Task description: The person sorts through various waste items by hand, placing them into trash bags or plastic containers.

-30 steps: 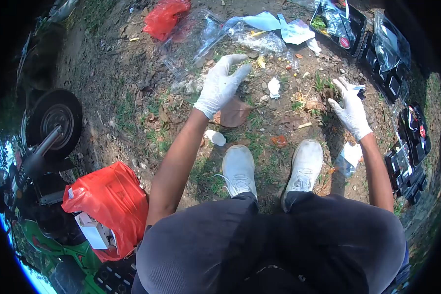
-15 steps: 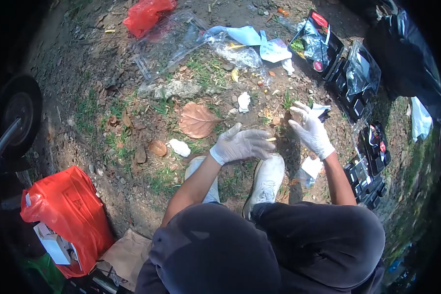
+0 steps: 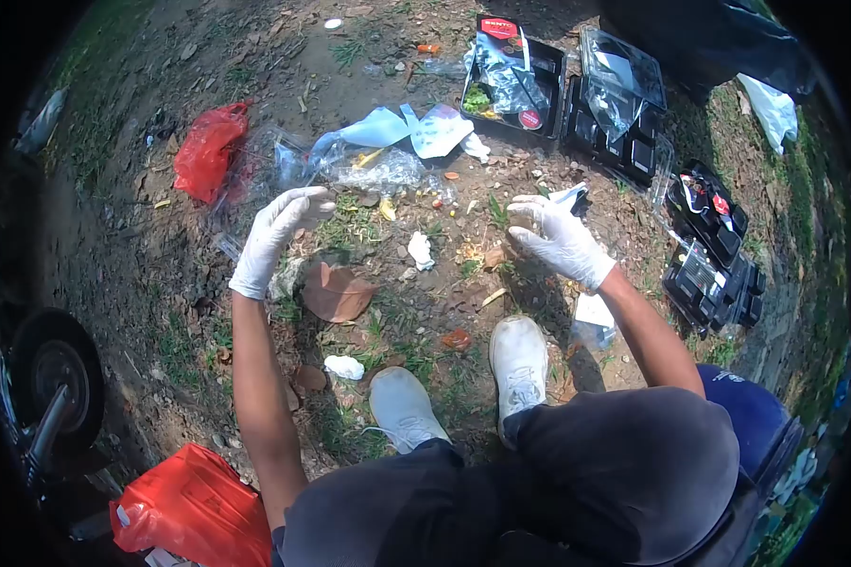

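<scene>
The left grip (image 3: pixel 276 238), left of the frame's centre, and the right grip (image 3: pixel 560 244), right of centre, wear thin white gloves, wrinkled and ending at the wrist. Both forearms (image 3: pixel 263 402) are bare. Across the lower frame spread dark grey-blue trousers (image 3: pixel 624 463), looking paler over the rounded knees. At lower centre are off-white shoes (image 3: pixel 517 354) with rounded toes and whitish laces (image 3: pixel 521 385).

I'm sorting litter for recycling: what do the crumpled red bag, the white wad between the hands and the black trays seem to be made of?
Crumpled red bag: thin plastic, slightly shiny, judging by its crinkles.
White wad: probably tissue paper, matte with soft folds, though too small to be sure.
Black trays: likely stiff plastic, semi-gloss, given their moulded compartments.
</scene>
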The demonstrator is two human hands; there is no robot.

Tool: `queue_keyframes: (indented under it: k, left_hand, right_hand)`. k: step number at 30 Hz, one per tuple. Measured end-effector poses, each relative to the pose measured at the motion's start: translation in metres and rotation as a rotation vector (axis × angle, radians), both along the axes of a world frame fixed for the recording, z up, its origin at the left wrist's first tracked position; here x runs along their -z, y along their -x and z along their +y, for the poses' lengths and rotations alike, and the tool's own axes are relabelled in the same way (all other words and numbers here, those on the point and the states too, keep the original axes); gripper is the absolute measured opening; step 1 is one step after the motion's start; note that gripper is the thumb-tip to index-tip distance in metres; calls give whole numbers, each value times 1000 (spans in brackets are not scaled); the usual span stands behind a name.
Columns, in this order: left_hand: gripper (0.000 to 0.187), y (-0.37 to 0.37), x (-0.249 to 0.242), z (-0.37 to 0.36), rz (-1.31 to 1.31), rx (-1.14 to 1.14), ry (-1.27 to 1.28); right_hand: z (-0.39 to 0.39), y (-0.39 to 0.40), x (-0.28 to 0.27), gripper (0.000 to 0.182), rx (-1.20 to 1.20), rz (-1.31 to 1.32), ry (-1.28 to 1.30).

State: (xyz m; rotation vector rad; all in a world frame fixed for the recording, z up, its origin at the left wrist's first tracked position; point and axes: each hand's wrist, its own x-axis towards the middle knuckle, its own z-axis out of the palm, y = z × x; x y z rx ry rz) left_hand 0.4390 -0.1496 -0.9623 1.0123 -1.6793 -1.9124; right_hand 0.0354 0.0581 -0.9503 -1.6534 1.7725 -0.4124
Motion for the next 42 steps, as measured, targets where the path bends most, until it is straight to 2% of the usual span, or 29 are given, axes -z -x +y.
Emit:
queue_keyframes:
  k: [1,2,3,4,6,7,8,9,11,12,13,15,18,21,23,25,26,27,29,30,31,33,35,37,38,39,40,41,42]
  left_hand:
    - [58,-11,7,-16,-253,-77,134]
    - [70,-20,18,-25,-534,-127,396]
    - [87,-19,8,-23,-1048,-8,813]
    - [100,-26,26,-29,-1298,57,897]
    - [100,-41,62,-31,-1280,12,797]
    - [97,-51,89,-32,-1247,-39,924]
    - [87,-35,69,-25,-1279,-28,845]
    - [73,-38,80,-26,-1240,-26,830]
    - [58,-48,100,-25,-1210,-57,1008]
    - [54,-47,93,-24,-1214,-65,994]
    - [50,-43,84,-23,-1217,-68,986]
    - [46,-43,70,-19,-1219,-113,1077]
    - [45,-46,31,-22,-1138,-81,890]
    - [47,-53,-7,-26,-1151,-43,821]
    - [49,-43,-43,-22,-1204,2,844]
    - [50,-36,-73,-18,-1335,153,769]
    - [50,-40,-78,-18,-1322,170,785]
    - [51,-48,-80,-19,-1275,230,892]
    - [52,-51,-81,-25,-1197,304,1005]
    - [52,-50,-82,-26,-1243,333,970]
    - [52,-48,-83,-29,-1296,360,934]
    - [51,-46,-78,-35,-1309,376,944]
    - [50,-45,-68,-43,-1181,302,966]
    - [45,-34,-57,-50,-1227,307,958]
    - [40,-43,-33,-61,-1020,148,805]
    - [35,-48,-21,-69,-815,-6,648]
    - [26,-35,-41,-72,-756,117,544]
    - [22,-17,-59,-64,-733,102,421]
    - [18,-23,-55,-72,-657,77,443]
  right_hand:
    - [-1,1,6,38,27,1,-1]
    - [-3,-1,10,39,32,-12,3]
    - [-5,-2,14,41,43,-20,5]
    - [-10,-3,18,43,25,14,34]
    - [-25,-8,22,51,-20,73,120]
    - [-31,-12,19,58,-48,96,170]
    - [-39,-15,17,69,-63,91,212]
    - [-48,-20,14,79,-94,82,255]
    - [-70,-32,11,102,-191,312,330]
    - [-83,-44,-1,115,-230,369,164]
    - [-96,-51,7,122,-277,394,323]
    - [-118,-71,18,128,-342,416,334]
    - [-160,-107,21,132,-440,477,309]
    - [-200,-131,50,133,-469,374,318]
    - [-223,-138,61,132,-421,366,276]
    - [-236,-133,82,135,-326,361,161]
    - [-240,-129,91,132,-310,366,48]
    - [-235,-126,97,102,-277,374,165]
    - [-232,-130,117,57,-214,292,280]
    - [-222,-131,136,21,-174,391,560]
    - [-210,-130,125,13,-209,428,516]
    - [-195,-130,124,13,-210,424,512]
    - [-179,-121,123,10,-174,351,519]
    - [-162,-106,114,12,-111,156,571]
    - [-151,-99,109,13,-86,181,510]
    - [-138,-90,104,15,-43,27,516]
    - [-122,-81,87,21,65,-95,297]
    - [-114,-77,84,21,136,-218,297]
    - [-109,-75,92,25,194,-260,468]
